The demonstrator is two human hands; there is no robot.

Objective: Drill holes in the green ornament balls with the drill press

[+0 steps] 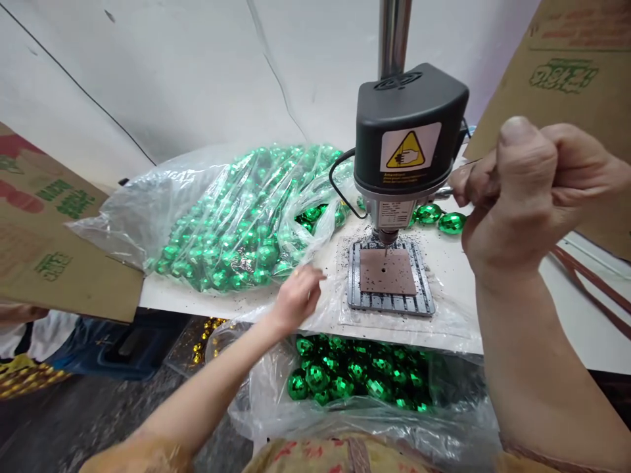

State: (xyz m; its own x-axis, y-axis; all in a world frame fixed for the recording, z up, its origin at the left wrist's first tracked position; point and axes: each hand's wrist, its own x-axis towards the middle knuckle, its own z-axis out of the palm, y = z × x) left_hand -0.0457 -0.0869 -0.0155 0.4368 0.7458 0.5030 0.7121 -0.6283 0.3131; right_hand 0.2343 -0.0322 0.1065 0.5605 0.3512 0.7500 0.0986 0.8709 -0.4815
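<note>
A small black drill press [411, 125] stands on the white table, its bit above a brown square plate [399, 282] with a dark hole. The plate lies on a slotted metal base [357, 295] strewn with dark shavings. My right hand [527, 190] is raised at the machine's right side, closed around the drill press handle [444, 193]. My left hand [300, 297] hovers left of the base, in front of the bag's opening. Its fingers are curled, and I cannot see whether anything is in them. Nearest to it is a clear bag of green faceted baubles [236, 230].
Below the table edge hangs an open plastic bag of green baubles [345, 378]. More baubles [451, 223] lie behind my right wrist. Cardboard flaps [64, 243] rise left and right. Another person's hand [20, 313] shows at far left, near a blue plastic stool [133, 348].
</note>
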